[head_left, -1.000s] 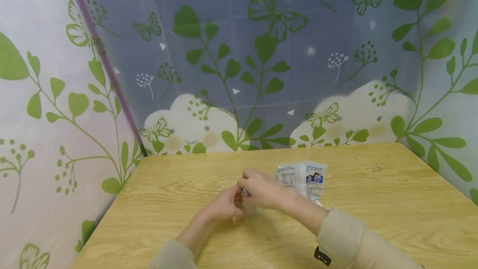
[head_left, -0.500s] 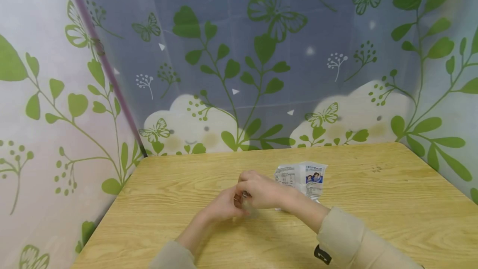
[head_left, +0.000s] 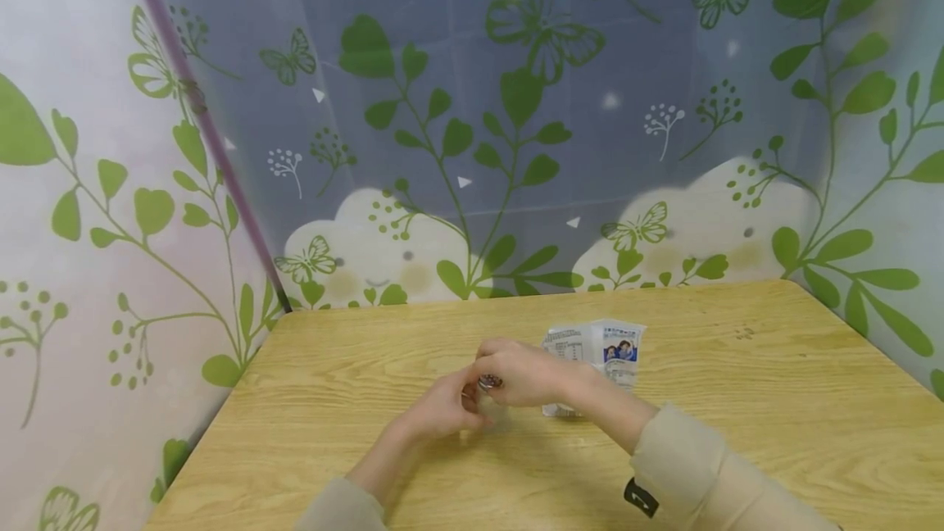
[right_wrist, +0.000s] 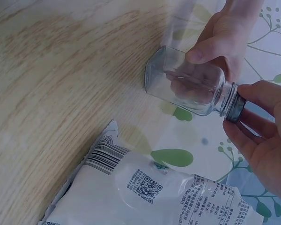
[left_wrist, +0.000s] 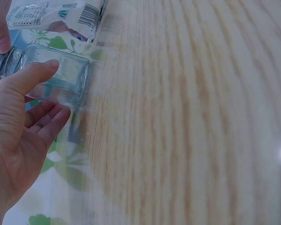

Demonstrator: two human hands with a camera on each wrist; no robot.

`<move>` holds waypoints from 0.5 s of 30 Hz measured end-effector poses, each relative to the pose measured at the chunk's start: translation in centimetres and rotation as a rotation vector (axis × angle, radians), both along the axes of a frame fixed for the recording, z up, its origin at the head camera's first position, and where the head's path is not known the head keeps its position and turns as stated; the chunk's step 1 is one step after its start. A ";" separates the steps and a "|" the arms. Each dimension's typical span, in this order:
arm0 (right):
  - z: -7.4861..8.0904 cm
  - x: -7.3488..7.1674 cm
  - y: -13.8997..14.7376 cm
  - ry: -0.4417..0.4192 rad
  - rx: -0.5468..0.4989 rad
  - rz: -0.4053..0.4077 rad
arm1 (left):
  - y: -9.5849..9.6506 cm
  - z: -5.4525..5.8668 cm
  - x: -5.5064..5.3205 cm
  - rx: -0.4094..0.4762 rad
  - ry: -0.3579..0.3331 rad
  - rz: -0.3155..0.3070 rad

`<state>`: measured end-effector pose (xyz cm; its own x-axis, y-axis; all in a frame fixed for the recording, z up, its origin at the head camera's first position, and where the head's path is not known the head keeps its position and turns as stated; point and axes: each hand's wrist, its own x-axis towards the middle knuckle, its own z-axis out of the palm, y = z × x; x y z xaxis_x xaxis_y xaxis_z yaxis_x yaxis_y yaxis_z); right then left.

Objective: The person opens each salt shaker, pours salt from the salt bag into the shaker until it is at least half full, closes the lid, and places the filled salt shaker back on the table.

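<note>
A small clear glass jar (right_wrist: 161, 77) with flat sides and a dark metal screw lid (right_wrist: 236, 108) is between the two hands, just over the wooden table. My left hand (head_left: 440, 406) grips the jar's body, its thumb along one side and fingers behind the glass. In the left wrist view no contents show inside the jar (left_wrist: 65, 82). My right hand (head_left: 519, 373) pinches the lid between thumb and fingers; the lid sits on the jar's neck. From the head view the hands hide most of the jar, and only the lid (head_left: 490, 383) shows clearly.
A white printed plastic packet (head_left: 621, 351) lies on the table (head_left: 737, 416) behind the right forearm, partly covered by it. Its barcode and QR code show in the right wrist view. Patterned curtains (head_left: 457, 105) stand along the table's back and sides.
My right hand has turned slightly at the lid, so more of the lid shows now. The right forearm has shifted a little. My left hand and the packet stay in place.
</note>
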<state>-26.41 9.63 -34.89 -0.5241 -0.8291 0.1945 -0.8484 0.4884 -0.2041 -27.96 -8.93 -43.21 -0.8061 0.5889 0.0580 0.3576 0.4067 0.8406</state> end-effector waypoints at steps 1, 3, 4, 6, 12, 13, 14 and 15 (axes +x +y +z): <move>0.0 0.0 0.0 0.000 0.000 -0.001 | 0.0 0.0 0.0 -0.001 0.002 0.000; 0.0 0.0 0.0 -0.003 0.000 -0.008 | 0.0 -0.1 -0.1 -0.003 0.010 -0.005; 0.0 0.0 0.1 -0.001 0.002 -0.012 | 0.0 -0.1 -0.1 -0.002 0.014 -0.008; 0.0 0.1 0.1 0.003 0.003 -0.022 | 0.0 -0.2 -0.1 -0.007 0.017 -0.010; -0.2 0.2 0.2 0.010 -0.016 -0.033 | 0.0 -0.2 -0.1 -0.005 0.021 -0.006; -0.2 0.2 0.2 0.005 -0.019 -0.034 | 0.0 -0.2 -0.2 -0.003 0.025 -0.007; -0.2 0.2 0.3 0.000 -0.021 -0.040 | 0.0 -0.3 -0.2 0.000 0.031 -0.008; -0.2 0.2 0.3 -0.009 -0.023 -0.046 | 0.0 -0.3 -0.2 0.001 0.034 -0.009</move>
